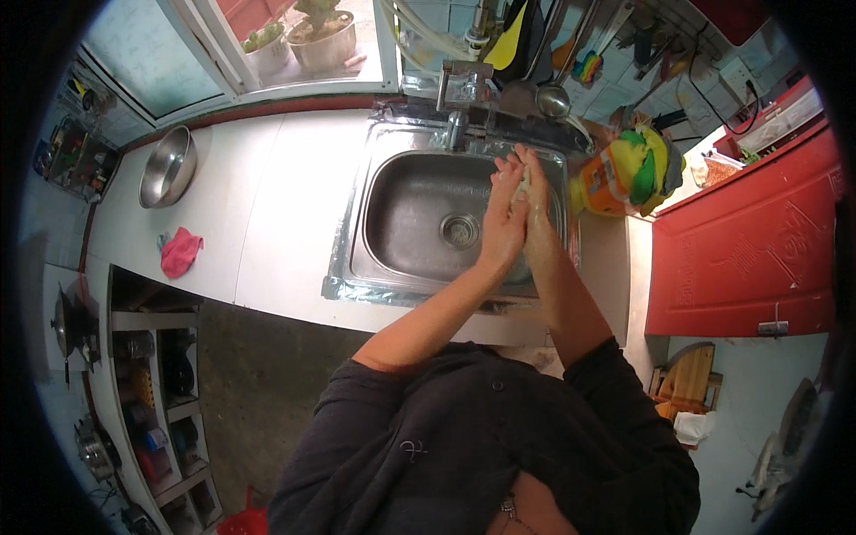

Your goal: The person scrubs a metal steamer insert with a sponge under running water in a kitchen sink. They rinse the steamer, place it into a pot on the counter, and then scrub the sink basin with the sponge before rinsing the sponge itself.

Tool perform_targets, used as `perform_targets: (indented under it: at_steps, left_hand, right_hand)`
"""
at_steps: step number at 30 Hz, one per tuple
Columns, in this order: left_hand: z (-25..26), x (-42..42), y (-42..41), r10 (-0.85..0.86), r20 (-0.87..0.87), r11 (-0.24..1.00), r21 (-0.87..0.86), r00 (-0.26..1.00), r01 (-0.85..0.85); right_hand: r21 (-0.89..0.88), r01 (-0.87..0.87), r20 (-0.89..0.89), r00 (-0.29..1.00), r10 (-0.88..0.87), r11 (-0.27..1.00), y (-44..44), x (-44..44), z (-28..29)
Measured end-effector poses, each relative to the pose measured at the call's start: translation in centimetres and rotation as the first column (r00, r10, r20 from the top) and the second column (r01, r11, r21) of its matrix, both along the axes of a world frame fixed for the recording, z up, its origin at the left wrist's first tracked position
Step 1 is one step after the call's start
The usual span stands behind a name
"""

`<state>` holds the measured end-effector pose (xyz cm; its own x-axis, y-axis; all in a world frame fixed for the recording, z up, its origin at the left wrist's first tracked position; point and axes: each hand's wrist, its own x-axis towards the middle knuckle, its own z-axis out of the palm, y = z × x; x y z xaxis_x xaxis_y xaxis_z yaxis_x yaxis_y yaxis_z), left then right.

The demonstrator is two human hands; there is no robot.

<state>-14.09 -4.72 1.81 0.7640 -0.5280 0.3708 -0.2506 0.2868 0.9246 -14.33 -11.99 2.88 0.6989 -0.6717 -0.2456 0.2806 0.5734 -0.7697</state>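
My left hand point(503, 217) and my right hand point(537, 190) are pressed palm to palm over the right side of a stainless steel sink point(408, 200). Their fingers point away from me, towards the back rim. A little pale, wet-looking matter, perhaps lather, shows between the palms; whether anything solid is held there is hidden. The round drain strainer point(459, 230) lies left of my left wrist. Behind the basin stands a metal faucet point(457, 130), its spout left of my fingertips, with no water stream visible from it.
On the white countertop point(294, 200) at left are a steel bowl point(167, 167), tipped on its side, and a pink cloth point(180, 253). An orange-yellow container point(604, 180) with yellow-green gloves stands right of the sink. A ladle point(553, 100) hangs behind. A red cabinet door point(742, 261) is farther right.
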Motion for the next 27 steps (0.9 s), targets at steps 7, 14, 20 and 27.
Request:
perform_targets:
  at_steps: [7,14,20,27]
  left_hand:
    - [1.1,5.5,-0.6,0.157,0.187,0.976,0.124,0.97,-0.182]
    - [-1.4,0.6,0.0,0.079,-0.005,0.986,-0.15,0.997,-0.079]
    - [0.4,3.7,-1.1,0.161,0.29,0.971,0.122,0.943,-0.203]
    - [-2.2,3.5,-0.1,0.065,0.055,0.998,0.007,0.996,-0.066]
  right_hand:
    - [0.086,-0.27,0.185,0.95,0.251,0.959,3.0,-0.4,-2.1]
    - [0.02,0.055,-0.004,0.999,-0.054,0.998,1.9,0.6,1.9]
    - [0.139,-0.438,0.223,0.888,0.403,0.888,0.7,-0.3,-2.5]
    - [0.093,0.009,-0.011,1.0,-0.008,0.996,1.9,1.1,0.4]
